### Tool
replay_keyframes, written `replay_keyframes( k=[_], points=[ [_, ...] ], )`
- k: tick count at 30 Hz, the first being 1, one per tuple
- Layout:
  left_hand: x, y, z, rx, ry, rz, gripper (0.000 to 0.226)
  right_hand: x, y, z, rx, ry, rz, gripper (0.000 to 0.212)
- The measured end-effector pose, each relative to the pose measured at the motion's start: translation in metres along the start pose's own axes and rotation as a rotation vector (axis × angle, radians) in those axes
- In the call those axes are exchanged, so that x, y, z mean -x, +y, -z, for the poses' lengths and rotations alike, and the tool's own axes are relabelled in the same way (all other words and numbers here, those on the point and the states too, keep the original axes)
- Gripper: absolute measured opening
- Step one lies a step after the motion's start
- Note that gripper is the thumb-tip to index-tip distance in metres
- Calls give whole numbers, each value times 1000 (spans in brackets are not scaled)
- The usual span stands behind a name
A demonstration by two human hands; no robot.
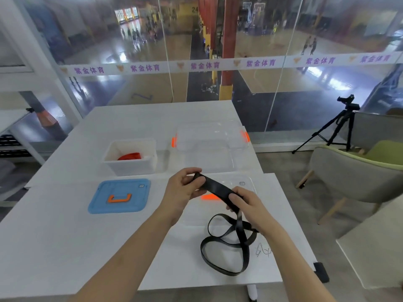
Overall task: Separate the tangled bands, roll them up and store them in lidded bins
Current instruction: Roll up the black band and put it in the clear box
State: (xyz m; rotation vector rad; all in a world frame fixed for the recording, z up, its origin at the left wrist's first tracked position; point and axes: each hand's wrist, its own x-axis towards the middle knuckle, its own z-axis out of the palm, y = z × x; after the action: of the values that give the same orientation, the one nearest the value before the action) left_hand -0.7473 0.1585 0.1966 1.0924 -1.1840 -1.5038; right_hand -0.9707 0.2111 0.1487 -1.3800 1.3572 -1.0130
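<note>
Fingers of both hands, left hand (183, 188) and right hand (246, 205), pinch a flat, matte black band (214, 187) taut.

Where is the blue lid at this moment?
In the head view, the blue lid lies flat on the white table, left of the left hand and just in front of the white bin.

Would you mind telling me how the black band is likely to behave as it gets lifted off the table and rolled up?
Probably floppy: the black band lies in loose, crossing loops on the table and droops from the right hand. It looks thin and flat, so likely light. The stretch between the left hand and the right lies flat, so it should roll, though slack loops may snag.
</note>
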Motion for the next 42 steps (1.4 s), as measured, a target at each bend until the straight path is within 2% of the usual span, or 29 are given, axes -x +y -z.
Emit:
replay_keyframes(
  k=[4, 7, 10, 12, 14, 19, 24, 33, 36, 37, 40, 42],
  points=[
    [5, 4, 1, 60, 32, -5, 18, -3, -8, -6, 48, -49, 29, 36],
    [10, 6, 1, 29, 21, -40, 18, -6, -6, -9, 19, -100, 25, 35],
    [14, 9, 1, 23, 15, -62, 20, -7, -5, -12, -125, -83, 22, 22],
    [17, 11, 2, -15, 1, -82, 25, -5, -8, -15, -220, -77, 17, 27],
    [19, 12, 2, -62, -8, -102, 28, -4, -8, -20, -191, -82, 53, 31],
    [25, 9, 0, -120, 14, -116, 27, 2, -10, -35, -169, 43, 58, 21],
    [25, 7, -2, -133, 59, -119, 25, 5, -9, -42, -181, 19, 66, 19],
    [26, 7, -1, -40, 86, -48, 12, 4, -8, -43, -206, 149, 79, 9],
    [23, 6, 6, -182, 22, -36, 12, 3, -9, -42, -134, 181, 103, 17],
    [22, 4, 10, -293, -6, -50, 15, 3, -10, -40, -112, 175, 109, 18],
    [20, -3, 21, -828, -55, -222, 28, 3, -16, -35, -83, 147, 114, 16],
    [22, -4, 23, -957, -122, -317, 32, 4, -20, -32, -56, 115, 105, 16]
  ],
)
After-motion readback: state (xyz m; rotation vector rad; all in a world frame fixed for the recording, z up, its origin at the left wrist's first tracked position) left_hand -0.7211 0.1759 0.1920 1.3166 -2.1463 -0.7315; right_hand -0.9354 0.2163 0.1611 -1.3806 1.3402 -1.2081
